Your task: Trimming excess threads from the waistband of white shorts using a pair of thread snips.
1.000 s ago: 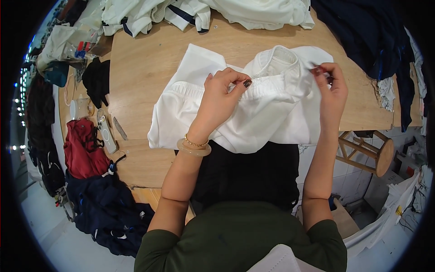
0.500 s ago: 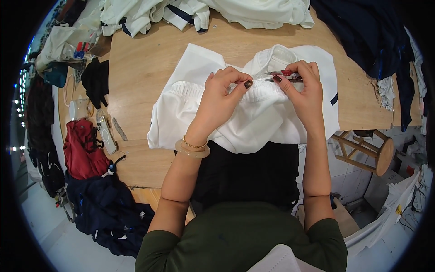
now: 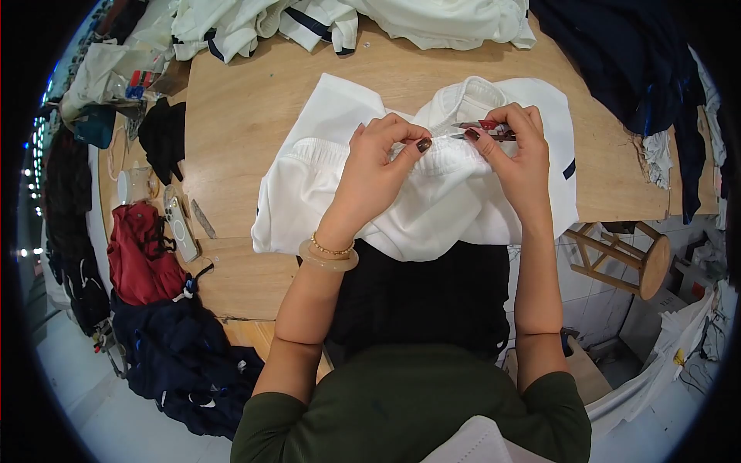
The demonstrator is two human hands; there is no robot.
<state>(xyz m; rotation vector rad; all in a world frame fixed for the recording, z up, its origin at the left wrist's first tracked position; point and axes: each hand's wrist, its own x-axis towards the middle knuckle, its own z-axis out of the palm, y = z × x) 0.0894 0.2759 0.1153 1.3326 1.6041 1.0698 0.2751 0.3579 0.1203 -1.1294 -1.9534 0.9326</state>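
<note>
A white garment (image 3: 432, 220) with a gathered elastic waistband (image 3: 448, 160) lies spread over the table edge before me. My left hand (image 3: 374, 170) pinches the waistband between thumb and fingers, near its middle. Red-handled thread snips (image 3: 488, 125) are in my right hand (image 3: 525, 162), their blades pointing left at the band's upper edge. The gap between the two hands is small. Whether the blades touch the fabric or a thread is too fine to tell. The part of the band under my left fingers is hidden.
More white garments (image 3: 455, 23) are heaped at the table's far side, and dark navy cloth (image 3: 617, 62) hangs at the far right. A red bag (image 3: 143, 258), a phone (image 3: 179, 228) and a jar (image 3: 139, 185) are on the left. A wooden stool (image 3: 652, 266) stands at right.
</note>
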